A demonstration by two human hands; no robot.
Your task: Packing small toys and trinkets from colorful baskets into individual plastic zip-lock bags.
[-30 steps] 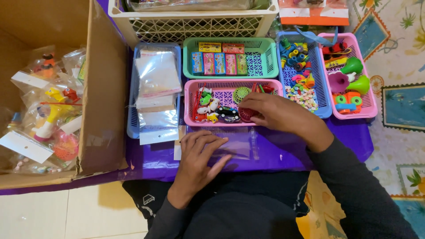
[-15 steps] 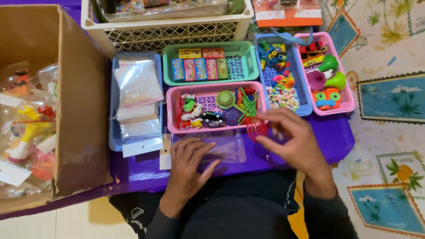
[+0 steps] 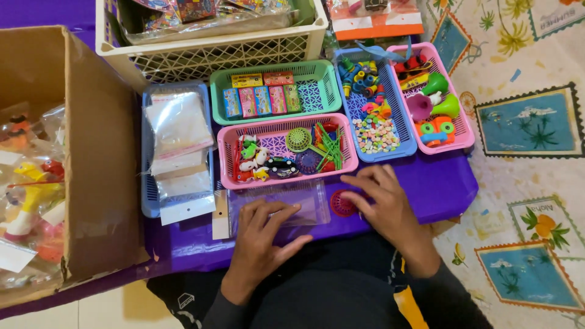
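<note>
My left hand (image 3: 263, 234) lies flat on a clear plastic bag (image 3: 308, 201) on the purple table (image 3: 445, 183), pressing its left part down. My right hand (image 3: 384, 201) rests just right of the bag, fingertips touching a small round red toy (image 3: 341, 204) at the bag's open end. Right behind both hands stands a pink basket (image 3: 286, 176) with small mixed toys: a green round piece, green sticks, a little black car.
A green basket (image 3: 323, 91) of small boxes, a blue basket (image 3: 402, 146) and a second pink basket (image 3: 463, 131) of toys stand behind. A blue tray (image 3: 146, 195) holds clear bags. A cardboard box (image 3: 91, 152) of packed toys is at left, a white crate (image 3: 213, 55) at back.
My right hand has pulled back from the pink basket with the red round toy and set it down by the bag's end. The left hand stayed on the bag.
</note>
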